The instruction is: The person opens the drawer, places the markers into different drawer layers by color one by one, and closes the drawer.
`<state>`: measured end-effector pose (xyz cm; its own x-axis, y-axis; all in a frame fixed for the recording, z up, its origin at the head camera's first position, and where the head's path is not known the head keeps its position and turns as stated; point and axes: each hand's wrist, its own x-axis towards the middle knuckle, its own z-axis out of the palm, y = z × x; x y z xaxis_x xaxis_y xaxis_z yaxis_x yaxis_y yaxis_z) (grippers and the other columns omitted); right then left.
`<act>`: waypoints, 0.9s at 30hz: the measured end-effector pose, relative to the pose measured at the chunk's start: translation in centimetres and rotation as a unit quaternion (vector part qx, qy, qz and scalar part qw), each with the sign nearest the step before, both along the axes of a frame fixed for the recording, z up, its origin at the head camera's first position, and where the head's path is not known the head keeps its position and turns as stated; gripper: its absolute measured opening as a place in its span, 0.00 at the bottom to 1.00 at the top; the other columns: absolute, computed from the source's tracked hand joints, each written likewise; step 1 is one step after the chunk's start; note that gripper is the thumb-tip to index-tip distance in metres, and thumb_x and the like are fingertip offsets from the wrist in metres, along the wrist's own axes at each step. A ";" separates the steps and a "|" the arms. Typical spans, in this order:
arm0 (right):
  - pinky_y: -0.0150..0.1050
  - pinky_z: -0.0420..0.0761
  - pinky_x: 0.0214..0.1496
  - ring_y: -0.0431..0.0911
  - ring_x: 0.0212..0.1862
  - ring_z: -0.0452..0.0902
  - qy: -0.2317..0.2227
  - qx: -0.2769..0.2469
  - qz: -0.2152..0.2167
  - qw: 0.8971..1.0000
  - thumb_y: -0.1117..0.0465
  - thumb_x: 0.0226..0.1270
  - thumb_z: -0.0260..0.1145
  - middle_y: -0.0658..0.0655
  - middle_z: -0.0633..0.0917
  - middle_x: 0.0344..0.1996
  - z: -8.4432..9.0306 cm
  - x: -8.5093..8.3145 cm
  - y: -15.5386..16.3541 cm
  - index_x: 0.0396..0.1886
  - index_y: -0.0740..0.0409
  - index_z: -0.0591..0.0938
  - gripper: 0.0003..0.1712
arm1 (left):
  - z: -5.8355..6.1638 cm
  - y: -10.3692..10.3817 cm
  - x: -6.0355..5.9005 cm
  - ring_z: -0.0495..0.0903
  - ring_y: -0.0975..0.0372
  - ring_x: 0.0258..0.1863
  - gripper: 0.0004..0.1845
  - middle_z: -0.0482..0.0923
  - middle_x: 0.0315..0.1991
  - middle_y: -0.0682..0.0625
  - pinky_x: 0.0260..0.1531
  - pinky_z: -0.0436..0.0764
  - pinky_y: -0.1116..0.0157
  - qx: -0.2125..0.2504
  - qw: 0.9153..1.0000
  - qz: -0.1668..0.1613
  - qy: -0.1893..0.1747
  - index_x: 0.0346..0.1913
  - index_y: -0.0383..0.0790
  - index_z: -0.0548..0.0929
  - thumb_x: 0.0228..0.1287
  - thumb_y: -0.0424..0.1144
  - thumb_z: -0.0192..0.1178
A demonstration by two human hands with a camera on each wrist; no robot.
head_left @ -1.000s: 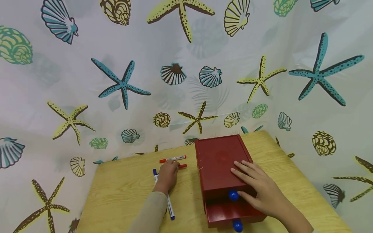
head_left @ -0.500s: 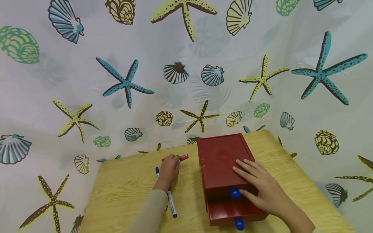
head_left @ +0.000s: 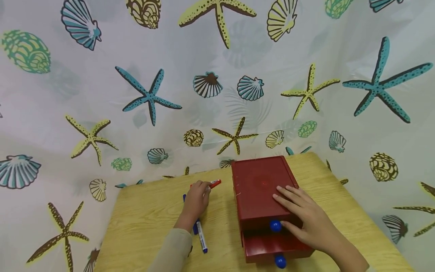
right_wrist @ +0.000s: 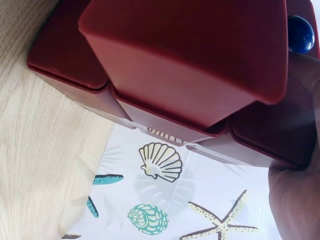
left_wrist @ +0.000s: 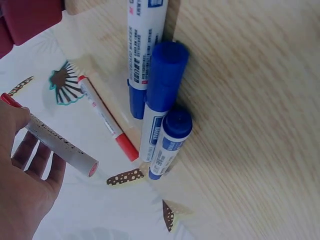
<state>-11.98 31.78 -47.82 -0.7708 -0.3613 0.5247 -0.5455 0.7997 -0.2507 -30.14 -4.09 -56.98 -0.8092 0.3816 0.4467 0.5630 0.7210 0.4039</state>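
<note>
My left hand point(head_left: 197, 200) pinches a red marker point(left_wrist: 65, 150) between thumb and fingers; in the left wrist view it is held off the table, white barrel end outward. Beyond it a second red marker point(left_wrist: 107, 112) lies on the table. Several blue markers, among them one blue marker point(head_left: 202, 236) near my left forearm, lie close together. My right hand point(head_left: 309, 223) rests its spread fingers on top of a red drawer box point(head_left: 261, 181). Its thumb touches or nearly touches the upper blue knob point(head_left: 275, 226). Below, the lower drawer point(head_left: 266, 246) is pulled out, with a blue knob point(head_left: 280, 261).
The wooden table point(head_left: 142, 223) extends left of the markers and right of the drawer box. A curtain point(head_left: 170, 45) printed with shells and starfish hangs behind and beside the table.
My left hand has moved away from me, off the blue markers, with a red marker in its grip. My right hand stays on the drawer box. The head view has shifted slightly.
</note>
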 end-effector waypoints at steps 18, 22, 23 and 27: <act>0.24 0.37 0.83 0.58 0.78 0.67 -0.005 -0.001 -0.002 1.000 0.56 0.53 0.86 0.54 0.75 0.77 0.1 0.0 -0.1 0.77 0.43 0.76 0.50 | 1.4 -0.1 4.6 0.83 0.58 0.52 0.12 0.84 0.52 0.51 0.52 0.86 0.55 0.054 0.998 -0.010 -0.018 0.59 0.44 0.85 0.77 0.36 0.65; 0.24 0.37 0.84 0.59 0.77 0.67 -0.002 -0.001 0.001 1.000 0.57 0.53 0.86 0.55 0.75 0.77 0.2 0.0 -0.2 0.77 0.43 0.77 0.49 | 1.9 -0.1 5.9 0.83 0.61 0.50 0.13 0.85 0.50 0.53 0.51 0.87 0.57 0.059 0.998 -0.013 -0.026 0.60 0.45 0.85 0.77 0.37 0.65; 0.25 0.37 0.84 0.59 0.77 0.67 -0.001 -0.001 0.003 1.000 0.57 0.53 0.85 0.55 0.75 0.77 0.2 0.0 -0.2 0.77 0.43 0.76 0.49 | 2.0 -0.1 6.2 0.83 0.61 0.51 0.13 0.85 0.50 0.54 0.51 0.87 0.58 0.062 0.998 -0.012 -0.030 0.60 0.46 0.85 0.77 0.37 0.65; 0.25 0.37 0.84 0.59 0.77 0.67 0.001 -0.001 0.001 1.000 0.57 0.52 0.86 0.55 0.76 0.77 0.1 0.0 -0.2 0.77 0.43 0.77 0.49 | 2.2 0.2 7.4 0.83 0.63 0.52 0.13 0.85 0.50 0.55 0.52 0.87 0.59 0.077 0.996 -0.014 -0.040 0.60 0.46 0.85 0.77 0.37 0.65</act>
